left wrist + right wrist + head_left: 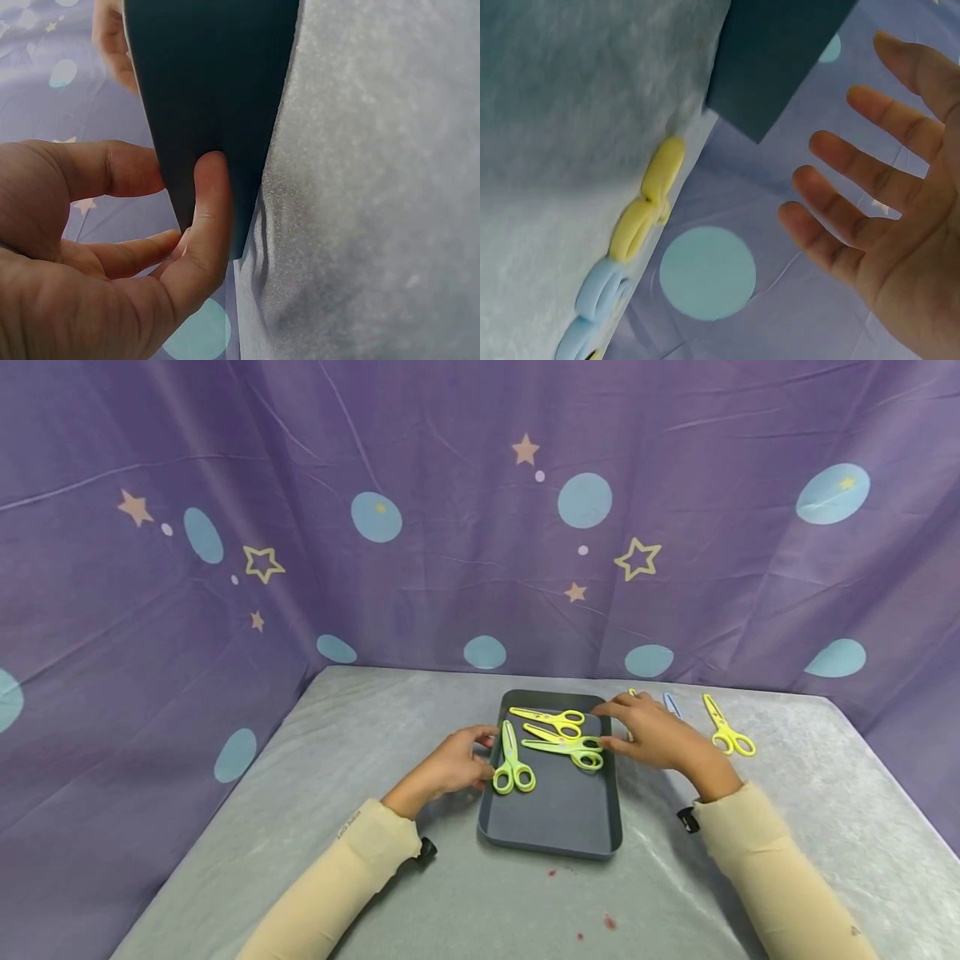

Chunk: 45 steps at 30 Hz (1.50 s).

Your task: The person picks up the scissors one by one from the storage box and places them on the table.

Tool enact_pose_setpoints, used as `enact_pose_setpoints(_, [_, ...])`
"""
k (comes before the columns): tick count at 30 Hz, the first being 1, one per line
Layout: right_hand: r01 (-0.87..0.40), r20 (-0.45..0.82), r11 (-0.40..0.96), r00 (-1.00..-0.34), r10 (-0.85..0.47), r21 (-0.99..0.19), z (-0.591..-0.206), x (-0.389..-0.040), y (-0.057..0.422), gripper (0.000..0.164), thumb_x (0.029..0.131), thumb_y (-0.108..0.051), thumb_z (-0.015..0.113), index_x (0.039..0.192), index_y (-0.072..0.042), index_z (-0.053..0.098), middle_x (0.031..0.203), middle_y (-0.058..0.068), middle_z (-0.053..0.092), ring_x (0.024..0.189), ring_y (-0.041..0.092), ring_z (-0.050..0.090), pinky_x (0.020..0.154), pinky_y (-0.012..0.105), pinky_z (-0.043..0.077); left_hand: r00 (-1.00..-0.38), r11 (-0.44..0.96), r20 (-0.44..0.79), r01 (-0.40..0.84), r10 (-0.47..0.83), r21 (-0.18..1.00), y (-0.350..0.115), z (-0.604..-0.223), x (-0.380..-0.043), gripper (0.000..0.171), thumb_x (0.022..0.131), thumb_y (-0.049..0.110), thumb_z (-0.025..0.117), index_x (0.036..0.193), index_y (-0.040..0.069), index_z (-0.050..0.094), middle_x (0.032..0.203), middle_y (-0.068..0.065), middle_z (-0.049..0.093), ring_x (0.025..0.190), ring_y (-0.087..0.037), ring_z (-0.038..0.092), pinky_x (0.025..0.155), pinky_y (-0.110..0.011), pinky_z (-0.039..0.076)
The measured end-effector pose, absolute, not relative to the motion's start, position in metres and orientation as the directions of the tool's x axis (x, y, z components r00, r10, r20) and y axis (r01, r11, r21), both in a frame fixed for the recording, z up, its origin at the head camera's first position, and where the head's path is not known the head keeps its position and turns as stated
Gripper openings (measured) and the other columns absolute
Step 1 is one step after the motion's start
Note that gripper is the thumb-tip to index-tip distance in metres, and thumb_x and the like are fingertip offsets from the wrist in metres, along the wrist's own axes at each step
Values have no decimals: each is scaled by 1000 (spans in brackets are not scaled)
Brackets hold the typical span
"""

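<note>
My left hand (457, 762) holds the left wall of a grey tray (547, 843); in the left wrist view one finger (212, 191) lies flat along the tray's outer side, another meets its rim. On the opposite side my right hand (656, 733) reaches over the right rim, thumb and fingers spread. The right wrist view shows its palm with nothing in it. Inside the tray lie yellow scissors (547, 718) at the far end, with another yellow pair and light green scissors (555, 746) overlapping below. Green scissors (510, 752) rest along the left wall, blades pointing away.
Yellow scissors (722, 722) lie on the grey cloth-covered table (390, 718) at the right. Blue scissors (671, 703) beside them are mostly hidden behind my right hand. A purple patterned curtain (480, 568) hangs behind the table. Small red stains mark the cloth nearby.
</note>
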State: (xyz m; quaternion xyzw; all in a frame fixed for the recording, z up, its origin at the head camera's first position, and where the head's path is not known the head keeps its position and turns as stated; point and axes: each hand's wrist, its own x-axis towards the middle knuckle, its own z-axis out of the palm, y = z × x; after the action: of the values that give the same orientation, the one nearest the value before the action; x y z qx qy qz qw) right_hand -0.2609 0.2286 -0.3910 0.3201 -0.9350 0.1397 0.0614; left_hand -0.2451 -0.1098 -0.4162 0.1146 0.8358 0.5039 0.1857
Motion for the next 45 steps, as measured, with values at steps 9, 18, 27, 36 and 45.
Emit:
enact_pose_setpoints(9, [-699,191,696,-715,-672,-165,-393,-261,204,49,93,-32,77,135,-9,66,125,13,65,109,34,59,93,54,49,-904,470,-192,11,381,882,-110,-417,-245,73,88,-9,63,156,4,40,143,-18,49,79,-23,69,68,-39,62])
enact_pose_setpoints(18, [-724,103,671,-688,-718,-156,-401,-264,184,53,92,-34,78,136,-8,66,130,15,63,107,32,57,90,49,51,-903,471,-192,14,385,882,-110,-418,-247,73,88,-8,64,156,4,40,143,-17,49,79,-23,69,67,-39,62])
enact_pose_setpoints(27, [-722,48,677,-689,-724,-143,-407,-264,178,54,91,-34,78,136,-6,65,136,21,60,119,43,56,100,55,48,-902,471,-201,2,381,882,-110,-416,-245,73,89,-8,63,157,6,40,143,-17,48,80,-24,68,68,-40,62])
enact_pose_setpoints(36, [-714,17,688,-695,-718,-134,-415,-266,176,52,92,-34,78,136,-10,65,128,15,64,117,37,59,99,55,48,-903,475,-204,0,378,880,-109,-416,-245,72,89,-8,64,156,5,41,142,-17,48,83,-23,69,69,-40,62])
enact_pose_setpoints(45, [-717,13,686,-693,-721,-123,-415,-265,171,48,92,-29,78,134,-10,67,121,13,66,108,36,60,93,53,50,-902,468,-200,3,383,884,-110,-416,-244,72,89,-8,63,156,4,40,143,-19,48,83,-24,69,69,-41,62])
